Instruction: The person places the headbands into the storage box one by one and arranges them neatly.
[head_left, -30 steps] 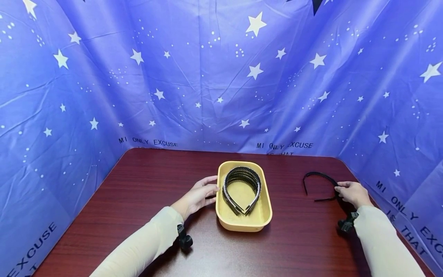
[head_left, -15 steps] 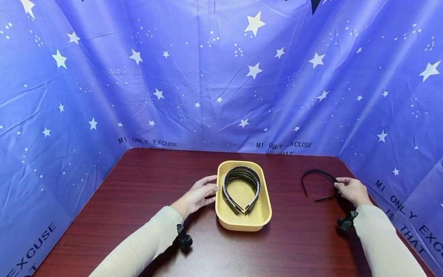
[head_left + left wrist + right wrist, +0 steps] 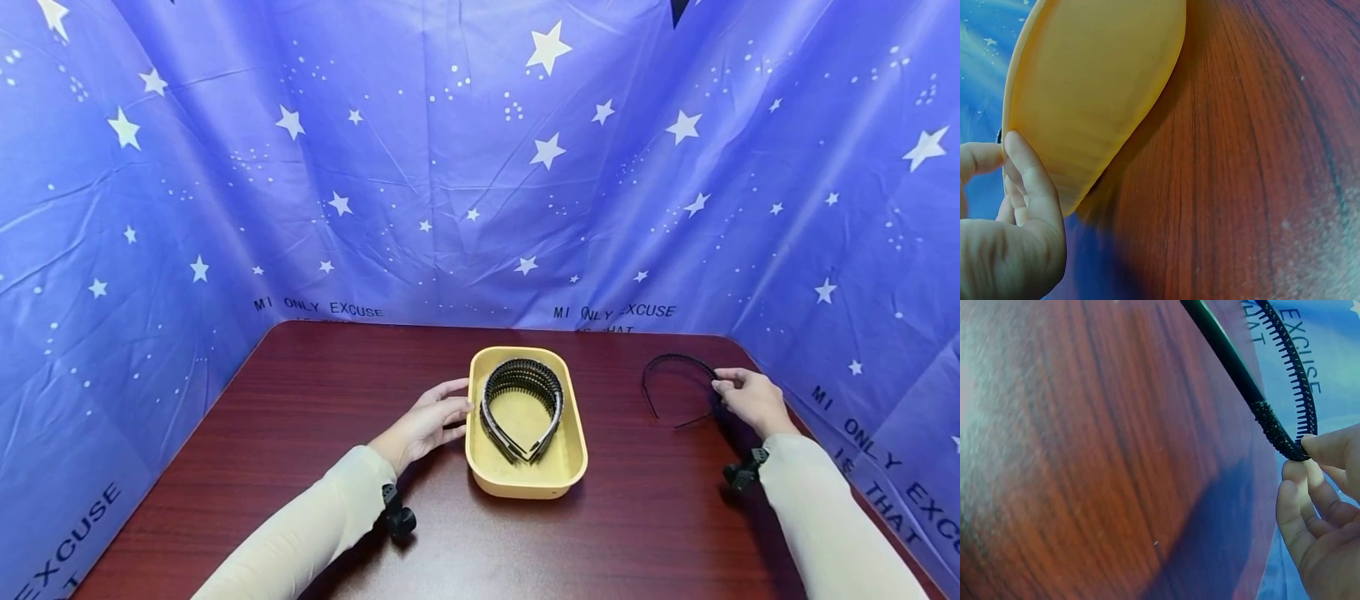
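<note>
A yellow plastic bin [image 3: 525, 486] stands mid-table, holding several black toothed headbands [image 3: 527, 377] nested together. My left hand [image 3: 429, 419] is at the bin's left side. Its fairly straight fingertips touch the wall and rim, and none show inside the bin. In the left wrist view, fingers [image 3: 1030, 178] rest against the outer wall. To the right, my right hand [image 3: 752, 400] pinches a single black headband [image 3: 678, 358] at one side between thumb and fingers. The right wrist view shows the teeth along this headband's inner edge and a textured part near the pinch.
The dark red wooden table [image 3: 337, 375] has rounded far corners. A blue curtain [image 3: 420, 167] with white stars surrounds its back and sides. Black cameras [image 3: 400, 521] are strapped at both wrists.
My right hand has moved a little away from me and to the left, carrying the pinched headband with it. My left hand has stayed at the bin.
</note>
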`<move>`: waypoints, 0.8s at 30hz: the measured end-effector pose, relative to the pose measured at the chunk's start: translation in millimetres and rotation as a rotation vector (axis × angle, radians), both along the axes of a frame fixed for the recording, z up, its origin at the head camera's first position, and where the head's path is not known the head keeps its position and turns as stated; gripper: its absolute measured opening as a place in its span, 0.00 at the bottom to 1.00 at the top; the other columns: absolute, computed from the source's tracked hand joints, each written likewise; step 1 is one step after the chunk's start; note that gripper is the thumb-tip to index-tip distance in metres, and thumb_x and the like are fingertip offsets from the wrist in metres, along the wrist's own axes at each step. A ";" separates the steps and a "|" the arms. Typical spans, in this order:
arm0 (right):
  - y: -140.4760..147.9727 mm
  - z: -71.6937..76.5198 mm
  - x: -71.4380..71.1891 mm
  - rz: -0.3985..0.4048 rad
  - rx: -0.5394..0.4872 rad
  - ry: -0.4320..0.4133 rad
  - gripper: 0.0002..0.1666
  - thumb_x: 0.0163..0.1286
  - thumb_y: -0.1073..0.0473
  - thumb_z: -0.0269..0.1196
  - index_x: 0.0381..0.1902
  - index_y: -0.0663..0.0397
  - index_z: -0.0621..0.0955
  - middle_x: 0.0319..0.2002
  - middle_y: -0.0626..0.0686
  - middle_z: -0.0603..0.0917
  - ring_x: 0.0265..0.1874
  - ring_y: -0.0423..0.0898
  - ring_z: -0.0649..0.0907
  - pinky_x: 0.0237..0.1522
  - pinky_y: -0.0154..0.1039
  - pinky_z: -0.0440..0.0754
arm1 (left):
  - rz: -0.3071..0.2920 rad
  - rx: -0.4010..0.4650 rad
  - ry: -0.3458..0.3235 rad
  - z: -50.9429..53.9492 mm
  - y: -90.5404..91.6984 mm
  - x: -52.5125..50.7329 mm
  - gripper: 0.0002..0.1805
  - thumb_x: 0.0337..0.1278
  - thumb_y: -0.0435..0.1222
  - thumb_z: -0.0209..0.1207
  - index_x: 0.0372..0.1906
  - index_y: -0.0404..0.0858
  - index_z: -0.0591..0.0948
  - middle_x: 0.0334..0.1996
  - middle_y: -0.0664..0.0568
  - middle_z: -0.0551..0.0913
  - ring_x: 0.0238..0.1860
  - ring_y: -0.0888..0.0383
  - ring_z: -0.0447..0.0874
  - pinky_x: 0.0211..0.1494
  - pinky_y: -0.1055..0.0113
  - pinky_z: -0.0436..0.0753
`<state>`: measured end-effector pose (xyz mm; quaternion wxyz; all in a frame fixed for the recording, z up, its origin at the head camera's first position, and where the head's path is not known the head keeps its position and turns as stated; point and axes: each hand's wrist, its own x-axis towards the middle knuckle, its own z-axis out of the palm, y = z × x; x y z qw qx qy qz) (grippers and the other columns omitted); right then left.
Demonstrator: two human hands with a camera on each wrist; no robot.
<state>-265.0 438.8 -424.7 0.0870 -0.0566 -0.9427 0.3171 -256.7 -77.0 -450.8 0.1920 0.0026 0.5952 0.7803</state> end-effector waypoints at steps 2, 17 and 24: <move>-2.8 1.8 -1.8 0.008 -0.007 0.010 0.24 0.76 0.58 0.55 0.59 0.75 0.75 0.37 0.62 0.86 0.27 0.40 0.82 0.26 0.32 0.81 | 0.000 0.002 -0.001 0.4 -0.1 0.2 0.32 0.59 0.27 0.60 0.70 0.38 0.68 0.40 0.49 0.82 0.41 0.58 0.82 0.44 0.64 0.83; -25.9 18.7 -9.7 0.100 -0.025 0.045 0.25 0.76 0.55 0.57 0.62 0.68 0.76 0.44 0.67 0.85 0.35 0.54 0.86 0.30 0.34 0.84 | 0.003 0.006 -0.005 -0.1 -0.7 -0.1 0.33 0.59 0.26 0.59 0.71 0.38 0.67 0.39 0.50 0.82 0.40 0.59 0.82 0.42 0.66 0.84; -39.1 29.7 -11.2 0.152 -0.024 0.067 0.24 0.77 0.55 0.57 0.62 0.67 0.76 0.46 0.69 0.84 0.33 0.51 0.87 0.31 0.37 0.85 | -0.004 0.008 0.003 -0.6 -0.6 -0.6 0.33 0.59 0.26 0.59 0.71 0.38 0.68 0.40 0.50 0.82 0.41 0.58 0.82 0.42 0.66 0.83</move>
